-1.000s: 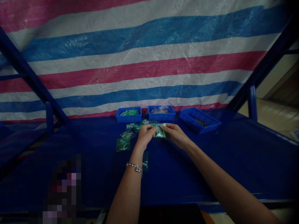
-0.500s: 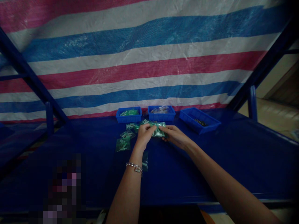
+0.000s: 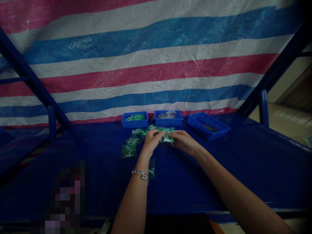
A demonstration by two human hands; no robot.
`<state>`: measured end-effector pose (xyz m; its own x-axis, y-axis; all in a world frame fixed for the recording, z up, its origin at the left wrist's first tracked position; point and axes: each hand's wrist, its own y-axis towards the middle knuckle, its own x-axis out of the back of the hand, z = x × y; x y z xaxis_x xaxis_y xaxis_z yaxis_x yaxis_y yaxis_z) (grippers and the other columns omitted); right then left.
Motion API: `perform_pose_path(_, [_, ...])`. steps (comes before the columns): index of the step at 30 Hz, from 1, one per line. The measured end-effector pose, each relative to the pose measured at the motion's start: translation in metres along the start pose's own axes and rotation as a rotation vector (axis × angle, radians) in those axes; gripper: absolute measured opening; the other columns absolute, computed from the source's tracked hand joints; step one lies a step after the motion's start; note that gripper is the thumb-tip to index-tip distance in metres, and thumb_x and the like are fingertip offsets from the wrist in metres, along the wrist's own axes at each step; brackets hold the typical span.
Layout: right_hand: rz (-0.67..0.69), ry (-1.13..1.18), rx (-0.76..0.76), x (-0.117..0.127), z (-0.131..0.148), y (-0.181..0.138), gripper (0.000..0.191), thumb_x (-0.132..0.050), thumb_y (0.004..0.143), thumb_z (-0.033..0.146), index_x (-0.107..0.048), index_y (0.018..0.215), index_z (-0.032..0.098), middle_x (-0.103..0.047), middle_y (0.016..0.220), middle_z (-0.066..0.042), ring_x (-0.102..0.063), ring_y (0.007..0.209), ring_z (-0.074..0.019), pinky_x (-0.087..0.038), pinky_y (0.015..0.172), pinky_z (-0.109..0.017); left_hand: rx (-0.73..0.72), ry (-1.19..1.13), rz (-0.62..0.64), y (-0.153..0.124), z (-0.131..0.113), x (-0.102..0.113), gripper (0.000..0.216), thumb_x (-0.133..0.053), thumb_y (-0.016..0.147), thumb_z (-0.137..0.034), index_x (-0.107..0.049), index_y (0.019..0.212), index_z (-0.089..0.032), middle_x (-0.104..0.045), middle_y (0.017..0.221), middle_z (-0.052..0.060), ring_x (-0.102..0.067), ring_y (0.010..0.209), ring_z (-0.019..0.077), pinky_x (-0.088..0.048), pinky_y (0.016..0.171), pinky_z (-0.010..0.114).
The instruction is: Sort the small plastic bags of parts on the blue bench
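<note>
Between my two hands is a small green-tinted plastic bag (image 3: 167, 136), held above the blue table. My left hand (image 3: 153, 140) pinches its left side with thumb and fingers. On the right side, my right hand (image 3: 183, 140) grips the bag, its thumb on top and other fingers partly hidden beneath. What the bag contains is too blurred to name. Similar bags with small pale pieces lie left of my left hand, the nearest-lying one (image 3: 128, 150) flat on the table. Another bag (image 3: 151, 169) shows partly behind my left wrist.
At the back stand a blue bin (image 3: 135, 123) with green bags, a second bin (image 3: 168, 122) with clear bags, and an angled third bin (image 3: 211, 130) holding dark pieces. A striped plastic sheet (image 3: 146, 68) hangs behind the table (image 3: 234, 175). Blue frame posts rise at both sides.
The held bag and the fingers of both hands have shifted slightly to the right. The bins and the bags on the table look the same.
</note>
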<state>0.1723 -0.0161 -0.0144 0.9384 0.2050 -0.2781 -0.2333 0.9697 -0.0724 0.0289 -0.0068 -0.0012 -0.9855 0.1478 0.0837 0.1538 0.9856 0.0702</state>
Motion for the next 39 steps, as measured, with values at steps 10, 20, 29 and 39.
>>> perform_pose_path(10, [-0.125,0.015,0.050,0.0032,0.0006,0.0021,0.025,-0.073,0.058,0.035,-0.065,0.068,0.014,-0.060,0.063,-0.003,-0.046,0.051,-0.0094,-0.029,0.046,-0.024,0.117,0.003,-0.093,0.0004,-0.0034,0.0021,0.036,-0.053,0.070,-0.047,-0.052,0.056,-0.013,-0.047,0.049,-0.001,-0.044,0.042,0.0065,-0.030,0.043,0.019])
perform_pose_path(20, [-0.402,-0.110,0.211,0.0085,-0.0033,0.0070,0.030,-0.072,0.055,0.042,-0.063,0.068,0.017,-0.059,0.060,-0.002,-0.046,0.051,-0.0111,-0.030,0.047,-0.025,0.164,-0.074,-0.169,0.0038,-0.0034,0.0053,0.036,-0.050,0.071,-0.039,-0.049,0.046,-0.013,-0.042,0.039,-0.001,-0.037,0.035,0.0049,-0.024,0.040,0.020])
perform_pose_path(29, [-0.374,-0.339,0.438,0.0044,0.0000,0.0052,0.022,-0.066,0.064,0.041,-0.064,0.068,0.020,-0.062,0.069,-0.002,-0.051,0.062,-0.0147,-0.036,0.056,-0.028,0.306,-0.147,0.052,0.0004,-0.0059,0.0061,0.045,-0.045,0.075,-0.050,-0.062,0.059,-0.011,-0.050,0.044,0.002,-0.038,0.035,0.0053,-0.020,0.040,0.020])
perform_pose_path(39, [-0.125,-0.552,0.583,0.0072,0.0008,0.0047,0.014,-0.069,0.065,0.033,-0.069,0.074,0.022,-0.064,0.080,-0.005,-0.057,0.078,-0.0200,-0.042,0.070,-0.033,0.501,-0.271,0.033,0.0042,-0.0095,0.0078,0.046,-0.051,0.069,-0.055,-0.059,0.061,-0.010,-0.052,0.049,0.002,-0.038,0.036,0.0036,-0.015,0.037,0.018])
